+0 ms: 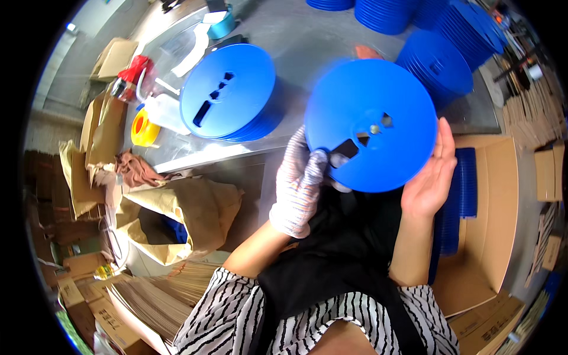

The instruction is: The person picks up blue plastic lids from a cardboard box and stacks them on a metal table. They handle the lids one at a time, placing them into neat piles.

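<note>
A round blue plastic reel [390,160] is raised in front of me, its flat face with a round centre hole and dark cutouts turned up. My left hand [299,186], in a striped white glove, grips its left edge, the thumb on the face near the long slot. My bare right hand [429,171] holds the right rim, fingers nearly straight along it and partly hidden behind. Left of it on the metal table stands a stack of similar blue reels [231,94].
More blue reel stacks [435,65] stand at the table's [302,53] far right. A cardboard box [488,236] with blue reels is at my right. On the left are a yellow tape roll [144,128], a white bottle [167,112], a brown cloth [137,170] and an open paper sack [207,207].
</note>
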Demonstrator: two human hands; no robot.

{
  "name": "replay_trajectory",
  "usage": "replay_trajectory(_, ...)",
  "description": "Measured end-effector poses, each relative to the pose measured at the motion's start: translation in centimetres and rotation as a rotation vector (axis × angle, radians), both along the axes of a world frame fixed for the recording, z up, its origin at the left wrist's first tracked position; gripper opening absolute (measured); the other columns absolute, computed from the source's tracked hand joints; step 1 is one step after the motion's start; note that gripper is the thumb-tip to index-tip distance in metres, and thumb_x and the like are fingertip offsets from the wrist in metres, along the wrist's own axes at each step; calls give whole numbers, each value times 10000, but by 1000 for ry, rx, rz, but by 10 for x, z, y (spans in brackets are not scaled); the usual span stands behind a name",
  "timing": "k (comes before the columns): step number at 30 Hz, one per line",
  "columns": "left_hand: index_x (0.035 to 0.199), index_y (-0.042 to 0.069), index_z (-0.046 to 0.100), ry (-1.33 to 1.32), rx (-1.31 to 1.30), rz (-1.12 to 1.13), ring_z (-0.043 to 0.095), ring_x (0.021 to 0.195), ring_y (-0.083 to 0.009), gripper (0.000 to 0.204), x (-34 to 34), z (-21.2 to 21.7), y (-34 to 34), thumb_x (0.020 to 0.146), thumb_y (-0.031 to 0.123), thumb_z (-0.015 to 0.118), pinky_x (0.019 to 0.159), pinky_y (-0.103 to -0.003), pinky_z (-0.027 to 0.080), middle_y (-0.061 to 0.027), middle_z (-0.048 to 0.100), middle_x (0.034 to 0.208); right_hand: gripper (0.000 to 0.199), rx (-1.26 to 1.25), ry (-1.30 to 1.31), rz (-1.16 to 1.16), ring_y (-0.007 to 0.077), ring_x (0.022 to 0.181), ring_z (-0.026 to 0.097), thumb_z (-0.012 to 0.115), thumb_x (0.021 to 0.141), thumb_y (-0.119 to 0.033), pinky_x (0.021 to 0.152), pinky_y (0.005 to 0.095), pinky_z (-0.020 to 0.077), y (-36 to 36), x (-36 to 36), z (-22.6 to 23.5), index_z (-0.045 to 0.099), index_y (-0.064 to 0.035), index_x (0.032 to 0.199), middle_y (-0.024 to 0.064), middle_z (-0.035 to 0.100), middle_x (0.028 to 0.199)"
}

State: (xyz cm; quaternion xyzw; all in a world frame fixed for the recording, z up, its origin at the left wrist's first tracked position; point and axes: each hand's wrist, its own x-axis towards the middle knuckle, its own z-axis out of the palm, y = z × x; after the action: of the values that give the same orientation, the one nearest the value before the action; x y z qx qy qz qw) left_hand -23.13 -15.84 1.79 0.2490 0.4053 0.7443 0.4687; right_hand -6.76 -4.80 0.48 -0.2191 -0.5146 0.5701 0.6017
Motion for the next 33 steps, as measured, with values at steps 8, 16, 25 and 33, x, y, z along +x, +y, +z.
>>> replay_trajectory(8, 1428, -128, 250, 1153, 114, 533, 613, 920, -319, 660, -40, 37, -31, 996, 328, 454, 870, -363, 471, -249, 590, 1131, 855, 165, 130, 125, 296, 1419, 243, 305, 952, -643, 1161, 457, 191, -22, -66, 39, 81, -43, 1519, 149, 184, 1562)
replay_trajectory(16, 1399, -61, 369, 1447, -294, 968, 267, 1391, -451, 543, -119, 47, -38, 1004, 310, 330, 1134, -484, 240, -280, 319, 1472, 817, 341, -170, 365, 289, 1457, 81, 205, 964, -643, 1177, 440, 53, 14, -153, 47, 212, -31, 1505, 170, 147, 1573)
replay_trajectory(25, 1422, -44, 370, 664, -129, 745, 327, 1385, -293, 602, -173, -20, -30, 1029, 412, 352, 1154, -348, 200, -206, 381, 1463, 830, 7, -267, 419, 308, 1473, 14, 206, 960, -658, 1185, 437, 38, 2, -201, 51, 138, -47, 1518, 187, 28, 1591)
replay_trajectory(33, 1466, -34, 267, 122, 40, 618, 304, 1394, -248, 864, -191, -39, -26, 950, 658, 303, 1167, -354, 177, -170, 335, 1498, 933, -194, -239, 580, 281, 1468, 80, 179, 885, -775, 1175, 448, 45, 26, -208, -13, 99, -113, 1537, 155, 89, 1592)
